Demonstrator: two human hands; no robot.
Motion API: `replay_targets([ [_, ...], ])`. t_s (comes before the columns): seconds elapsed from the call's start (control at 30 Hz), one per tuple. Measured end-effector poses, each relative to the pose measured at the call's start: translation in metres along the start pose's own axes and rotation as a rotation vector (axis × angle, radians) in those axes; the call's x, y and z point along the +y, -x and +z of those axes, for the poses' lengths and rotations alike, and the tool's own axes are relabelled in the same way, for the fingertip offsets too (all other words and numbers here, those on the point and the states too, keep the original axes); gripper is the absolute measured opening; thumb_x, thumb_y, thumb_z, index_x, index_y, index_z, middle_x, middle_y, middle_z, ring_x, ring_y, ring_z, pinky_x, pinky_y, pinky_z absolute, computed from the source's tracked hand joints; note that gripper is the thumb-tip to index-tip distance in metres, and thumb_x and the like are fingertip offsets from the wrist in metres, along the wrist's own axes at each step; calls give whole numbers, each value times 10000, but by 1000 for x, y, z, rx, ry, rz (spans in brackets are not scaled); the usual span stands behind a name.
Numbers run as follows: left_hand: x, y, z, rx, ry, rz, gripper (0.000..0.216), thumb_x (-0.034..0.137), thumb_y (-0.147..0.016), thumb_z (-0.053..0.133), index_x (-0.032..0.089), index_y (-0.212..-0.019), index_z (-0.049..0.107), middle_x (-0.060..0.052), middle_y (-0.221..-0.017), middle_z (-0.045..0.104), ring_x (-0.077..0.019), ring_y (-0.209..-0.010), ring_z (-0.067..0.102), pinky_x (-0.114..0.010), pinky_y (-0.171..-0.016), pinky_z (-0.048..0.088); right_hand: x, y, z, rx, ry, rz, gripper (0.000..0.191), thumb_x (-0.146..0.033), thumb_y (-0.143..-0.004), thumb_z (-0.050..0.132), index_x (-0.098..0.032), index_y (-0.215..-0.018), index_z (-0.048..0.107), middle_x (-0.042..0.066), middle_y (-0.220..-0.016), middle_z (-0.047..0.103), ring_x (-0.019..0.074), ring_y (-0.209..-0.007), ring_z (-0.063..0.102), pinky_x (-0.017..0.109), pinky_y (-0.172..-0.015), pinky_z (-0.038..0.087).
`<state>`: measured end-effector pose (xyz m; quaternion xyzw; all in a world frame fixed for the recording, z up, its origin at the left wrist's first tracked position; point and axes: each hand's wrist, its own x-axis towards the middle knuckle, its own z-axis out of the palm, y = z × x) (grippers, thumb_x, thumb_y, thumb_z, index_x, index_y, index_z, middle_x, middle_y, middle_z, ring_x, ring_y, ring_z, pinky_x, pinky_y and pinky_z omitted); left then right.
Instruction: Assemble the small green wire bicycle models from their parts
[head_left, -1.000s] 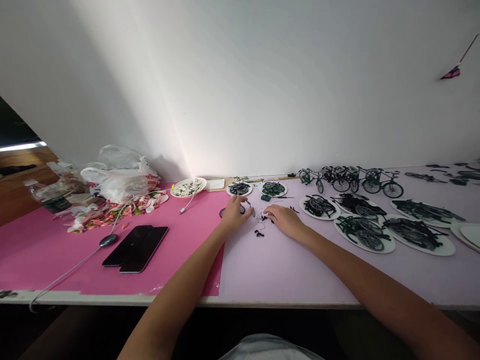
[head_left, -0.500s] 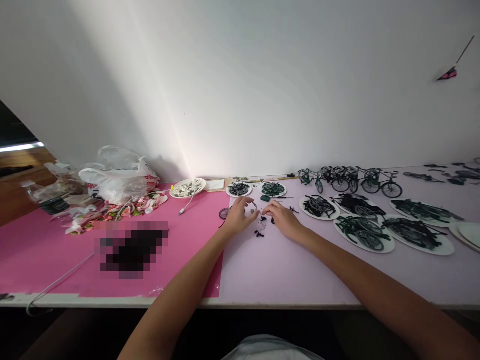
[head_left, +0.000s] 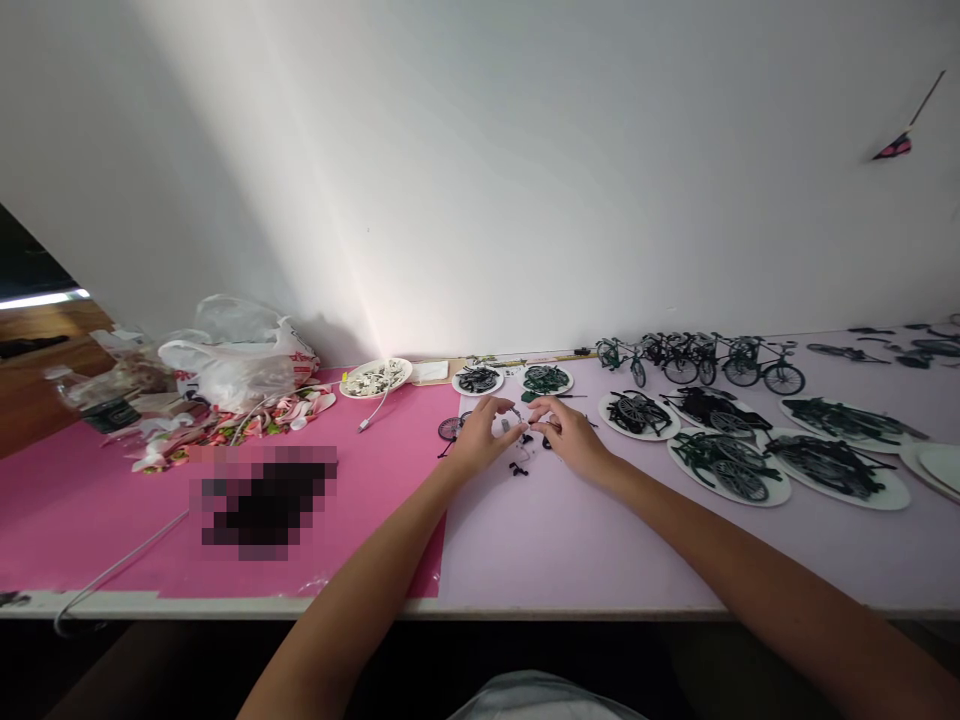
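Above the lilac half of the table, my left hand [head_left: 478,440] is closed in a pinch, with a small greyish piece showing at its fingertips. Opposite it, my right hand [head_left: 571,438] pinches too, its fingertips nearly meeting those of the left; what lies between them is too small to name. Small black bicycle parts [head_left: 518,469] lie on the table just below the hands. A toy bicycle wheel [head_left: 449,428] is partly hidden behind my left hand.
Plates of dark parts stand behind the hands [head_left: 480,391] and to the right [head_left: 679,478]. Assembled miniature bicycles [head_left: 784,378] line the wall. Leftward are a plate of white pieces [head_left: 343,388], a plastic bag [head_left: 232,365], artificial flowers [head_left: 281,412] and a blurred-out dark object [head_left: 266,503].
My right hand's fingers have shifted slightly left and closed nearer to the left fingertips. My left hand stays nearly in place. The surrounding things have not moved.
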<state>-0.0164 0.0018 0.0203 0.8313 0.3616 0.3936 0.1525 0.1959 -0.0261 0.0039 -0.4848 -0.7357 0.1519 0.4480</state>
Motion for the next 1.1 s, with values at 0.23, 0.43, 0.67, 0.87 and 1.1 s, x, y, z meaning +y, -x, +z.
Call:
replay_targets([
  [0.23, 0, 0, 0, -4, -6, 40, 362, 459, -920, 691, 235, -1188, 594, -94, -1210, 664, -255, -1137, 649, -397, -946, 550, -8, 1, -2, -11, -11, -24, 268, -268, -922, 561, -276, -1189, 584, 23, -1007, 743, 168, -682, 644, 295, -664, 499],
  [0.43, 0, 0, 0, 2, -17, 55, 372, 458, -913, 706, 244, -1198, 597, -93, -1222, 668, -262, -1147, 646, -413, -963, 547, -7, 0, -3, -35, 80, -49, 275, -248, -941, 544, -277, -1208, 603, 33, -1018, 752, 175, -715, 673, 302, -695, 515],
  [0.67, -5, -1, 1, 31, -25, 73, 361, 446, -915, 708, 248, -1194, 591, -87, -1222, 664, -253, -1145, 644, -399, -961, 543, -5, 0, -4, -43, 102, -46, 237, -251, -934, 565, -284, -1159, 633, 25, -1018, 760, 186, -756, 695, 312, -721, 519],
  [0.87, -6, -1, 2, 16, -30, 70, 370, 456, -915, 709, 243, -1191, 585, -85, -1201, 667, -257, -1123, 651, -400, -949, 545, -8, 0, -4, -28, 100, -45, 214, -261, -934, 586, -272, -1143, 626, 19, -995, 757, 169, -683, 658, 303, -718, 509],
  [1.1, 0, -1, 0, 19, -48, 82, 333, 384, -931, 703, 253, -1205, 567, -75, -1178, 665, -254, -1114, 639, -383, -951, 536, -13, 2, -5, -16, 78, -49, 218, -263, -935, 592, -268, -1152, 596, 25, -1031, 753, 173, -674, 607, 311, -709, 488],
])
